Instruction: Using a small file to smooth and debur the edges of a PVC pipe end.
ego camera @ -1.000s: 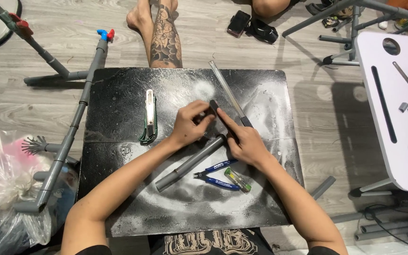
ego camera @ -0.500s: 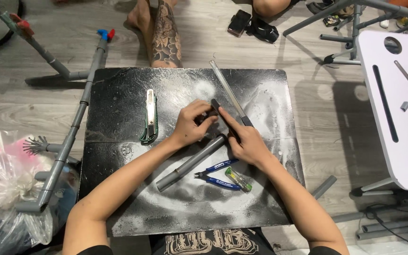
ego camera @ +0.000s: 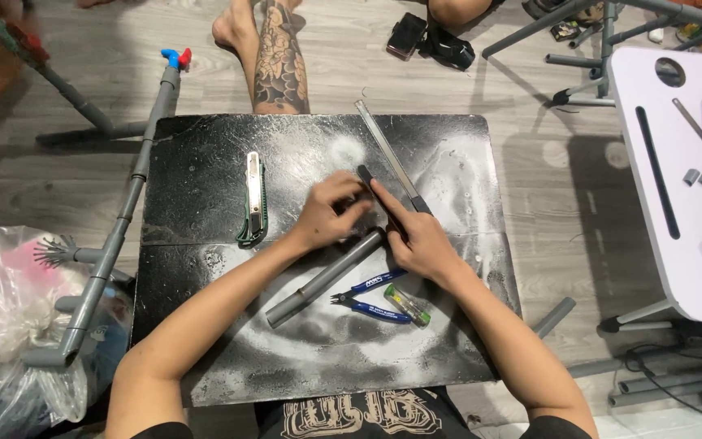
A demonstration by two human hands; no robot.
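My left hand point(ego camera: 328, 211) pinches a small grey piece against the black board point(ego camera: 205, 187), mostly hidden by the fingers. My right hand point(ego camera: 418, 237) grips a thin dark file point(ego camera: 367, 176), its tip resting by the left fingers. A grey plastic pipe point(ego camera: 318, 280) lies diagonally just below both hands. Beside the right hand lies a long metal ruler point(ego camera: 383, 150).
A green utility knife point(ego camera: 253, 199) lies left of the hands. Blue-handled pliers point(ego camera: 371, 297) and a small green tube point(ego camera: 416, 307) lie near the pipe. Another person's tattooed leg point(ego camera: 279, 57) rests beyond the board. A pipe frame point(ego camera: 123, 211) stands left, a white table point(ego camera: 676, 162) right.
The view has shifted slightly. My hands stay in the same place on the board, with small motion of the left fingers and the file.
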